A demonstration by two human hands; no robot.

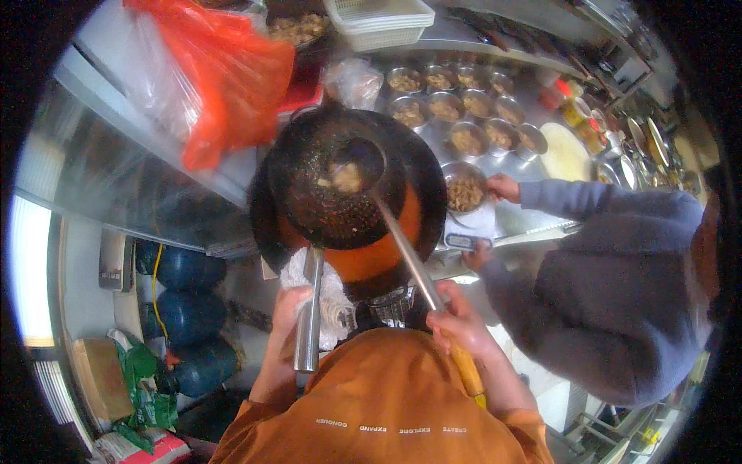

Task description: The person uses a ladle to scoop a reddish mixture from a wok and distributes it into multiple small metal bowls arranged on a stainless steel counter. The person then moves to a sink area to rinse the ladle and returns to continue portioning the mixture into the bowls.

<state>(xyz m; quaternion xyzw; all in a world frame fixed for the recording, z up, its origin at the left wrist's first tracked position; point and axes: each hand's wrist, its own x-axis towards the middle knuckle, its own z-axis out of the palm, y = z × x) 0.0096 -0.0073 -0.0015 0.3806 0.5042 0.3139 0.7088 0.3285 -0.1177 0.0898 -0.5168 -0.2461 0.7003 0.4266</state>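
Before me is a dark wok [313, 217] with a metal tube handle [307, 342], tilted over a larger dark round vessel [432, 185] with orange showing inside it. My left hand [288, 310] grips a folded white cloth [333, 307] at the wok's handle; how far the fingers wrap around the handle is hidden. My right hand [461, 319] is closed around a long-handled ladle [406, 249] with a wooden grip end. The ladle's dark bowl [371, 156] is inside the wok, beside a few pale cooked food pieces [346, 177].
On my right, a co-worker's hand [503, 188] holds a metal bowl of food [465, 191] over a digital scale [469, 232]. Several filled metal cups [465, 139] stand behind. Red plastic bag [243, 69], white baskets [382, 26] and jars [577, 110] line the counters. Blue cylinders [191, 316] stand low left.
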